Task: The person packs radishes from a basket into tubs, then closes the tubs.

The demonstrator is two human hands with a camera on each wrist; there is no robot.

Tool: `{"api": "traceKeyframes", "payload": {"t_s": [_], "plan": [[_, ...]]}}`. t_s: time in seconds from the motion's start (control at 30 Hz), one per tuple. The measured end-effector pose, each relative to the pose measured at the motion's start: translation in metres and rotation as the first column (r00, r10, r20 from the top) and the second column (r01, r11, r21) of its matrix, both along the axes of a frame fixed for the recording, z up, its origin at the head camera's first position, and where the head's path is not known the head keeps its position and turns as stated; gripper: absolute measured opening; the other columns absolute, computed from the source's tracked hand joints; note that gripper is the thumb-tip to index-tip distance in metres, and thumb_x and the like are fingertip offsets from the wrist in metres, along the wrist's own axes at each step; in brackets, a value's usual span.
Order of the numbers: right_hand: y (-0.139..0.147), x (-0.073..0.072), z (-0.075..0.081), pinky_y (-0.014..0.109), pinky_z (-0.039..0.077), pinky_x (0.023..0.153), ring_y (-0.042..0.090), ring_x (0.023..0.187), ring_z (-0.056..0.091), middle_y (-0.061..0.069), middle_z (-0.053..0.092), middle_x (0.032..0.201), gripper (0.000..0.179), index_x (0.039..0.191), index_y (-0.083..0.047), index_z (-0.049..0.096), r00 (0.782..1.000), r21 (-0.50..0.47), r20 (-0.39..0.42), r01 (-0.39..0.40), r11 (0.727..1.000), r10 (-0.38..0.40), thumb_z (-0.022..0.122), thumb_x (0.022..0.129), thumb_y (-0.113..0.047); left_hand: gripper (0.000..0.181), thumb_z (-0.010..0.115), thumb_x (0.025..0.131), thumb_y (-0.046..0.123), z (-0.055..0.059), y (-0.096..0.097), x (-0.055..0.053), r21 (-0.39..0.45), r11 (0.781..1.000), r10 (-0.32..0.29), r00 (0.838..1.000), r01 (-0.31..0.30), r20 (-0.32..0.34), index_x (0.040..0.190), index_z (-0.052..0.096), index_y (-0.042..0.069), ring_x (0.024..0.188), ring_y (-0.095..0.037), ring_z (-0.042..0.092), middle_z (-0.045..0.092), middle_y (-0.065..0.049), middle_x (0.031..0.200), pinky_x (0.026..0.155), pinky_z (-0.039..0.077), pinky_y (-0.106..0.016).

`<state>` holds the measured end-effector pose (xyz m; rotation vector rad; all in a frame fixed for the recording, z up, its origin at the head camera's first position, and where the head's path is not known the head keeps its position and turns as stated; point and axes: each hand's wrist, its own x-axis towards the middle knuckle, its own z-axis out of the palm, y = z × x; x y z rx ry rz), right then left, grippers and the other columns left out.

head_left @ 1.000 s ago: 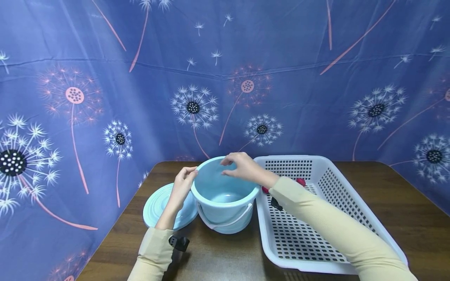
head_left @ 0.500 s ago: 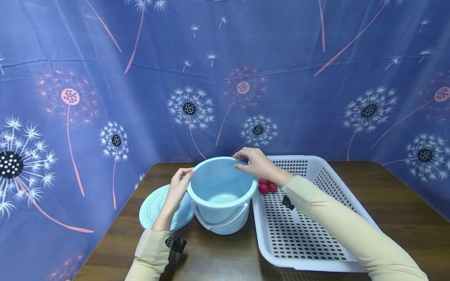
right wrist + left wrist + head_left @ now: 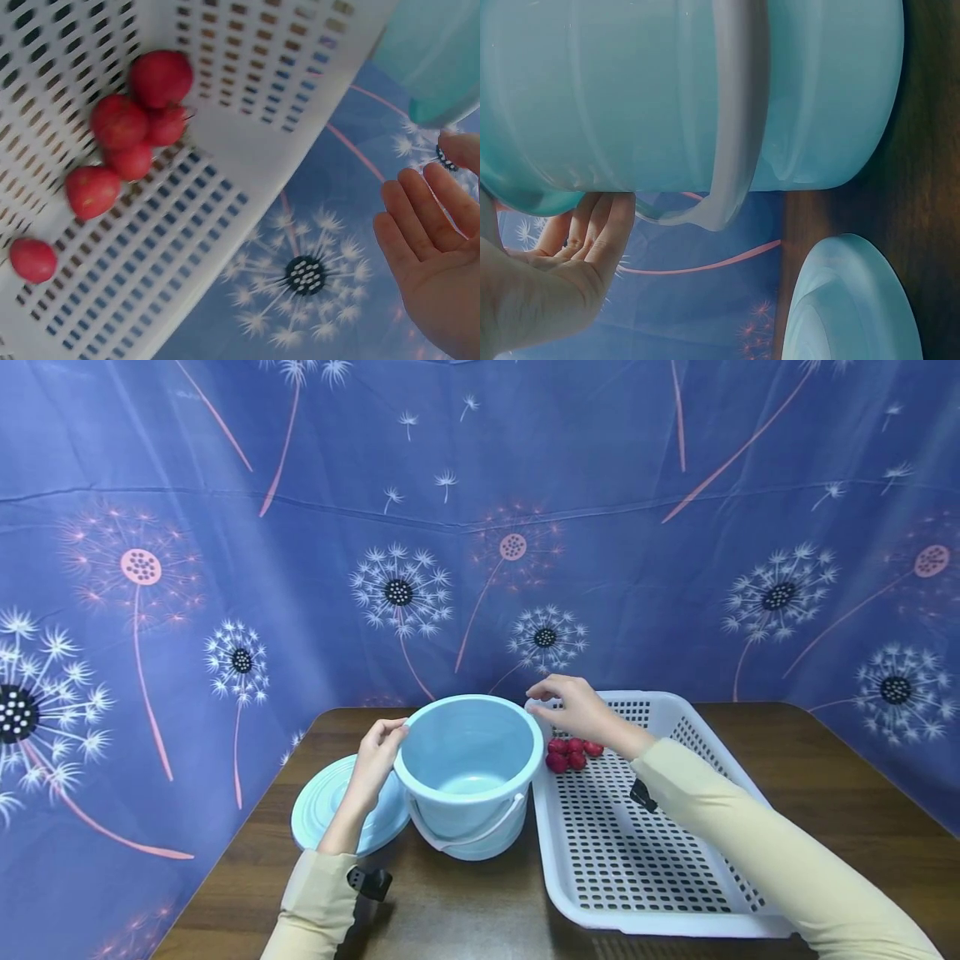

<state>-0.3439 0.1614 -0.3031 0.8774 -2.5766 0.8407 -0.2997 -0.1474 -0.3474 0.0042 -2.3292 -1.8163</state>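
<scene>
A light blue bucket (image 3: 472, 827) stands upright with its top uncovered and its pale handle (image 3: 739, 112) hanging down the side. My left hand (image 3: 377, 752) holds the bucket's rim on the left, its fingers (image 3: 604, 232) against the outer wall in the left wrist view. My right hand (image 3: 577, 706) holds nothing, its fingers relaxed, just right of the bucket's rim and above the basket's near-bucket side. Several small round red fruits (image 3: 120, 124) lie in a corner of the white slotted basket (image 3: 555, 868).
A round light blue lid (image 3: 322, 802) lies on the wooden table (image 3: 465, 918), left of the bucket and partly behind my left forearm. The basket stands close against the bucket's right side. A blue dandelion-print cloth (image 3: 450, 460) hangs behind the table.
My right hand has moved right, from over the bucket's opening to beyond its rim. More red fruits show in the basket. My left hand stays at the rim.
</scene>
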Motion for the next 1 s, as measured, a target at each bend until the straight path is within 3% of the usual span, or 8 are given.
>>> {"api": "traceKeyframes", "payload": {"t_s": [0.2,0.43,0.63,0.8,1.0], "plan": [[0.017,-0.004,-0.01,0.042,0.052,0.083,0.027,0.095,0.062,0.013,0.066,0.104,0.028,0.109,-0.001,0.066,0.999,0.025,-0.024,0.033,0.999,-0.033,0.067,0.087,-0.016,0.034,0.048,0.096,0.024,0.001,-0.001,-0.001,0.005,1.0,-0.004,1.0,0.004,0.013,0.122,0.053,0.004,0.116,-0.026,0.051,0.054,-0.012,0.13,0.088,0.044,-0.032],[0.035,-0.006,-0.02,0.042,0.052,0.085,0.027,0.099,0.062,0.014,0.065,0.108,0.03,0.113,-0.002,0.064,0.995,0.048,0.049,0.083,0.995,-0.085,0.066,0.087,-0.017,0.034,0.047,0.096,0.025,0.001,0.0,0.0,0.004,1.0,-0.009,1.0,0.009,0.024,0.123,0.052,0.005,0.115,-0.026,0.052,0.054,-0.013,0.13,0.086,0.046,-0.032],[0.046,-0.009,-0.03,0.044,0.051,0.087,0.029,0.099,0.062,0.015,0.066,0.107,0.032,0.111,0.0,0.064,0.992,0.064,0.057,0.108,0.992,-0.111,0.068,0.085,-0.017,0.034,0.047,0.097,0.025,-0.001,-0.001,-0.002,-0.006,1.0,-0.003,1.0,0.003,0.026,0.122,0.052,0.005,0.116,-0.027,0.052,0.054,-0.013,0.13,0.086,0.046,-0.031],[0.052,-0.014,-0.038,0.045,0.051,0.086,0.029,0.098,0.063,0.015,0.067,0.107,0.031,0.11,0.0,0.065,0.99,0.088,0.068,0.118,0.989,-0.124,0.069,0.085,-0.018,0.034,0.047,0.096,0.026,-0.002,0.0,-0.001,-0.006,1.0,0.003,1.0,-0.003,0.003,0.122,0.053,0.004,0.114,-0.028,0.053,0.054,-0.015,0.128,0.086,0.047,-0.032],[0.055,-0.016,-0.045,0.041,0.053,0.082,0.025,0.092,0.064,0.014,0.068,0.103,0.03,0.108,0.0,0.066,0.981,0.13,0.141,0.117,0.985,-0.135,0.069,0.084,-0.017,0.037,0.049,0.094,0.031,-0.002,0.002,0.002,-0.027,1.0,0.012,0.999,-0.013,-0.053,0.118,0.055,0.003,0.11,-0.025,0.055,0.057,-0.014,0.126,0.081,0.046,-0.029]]}}
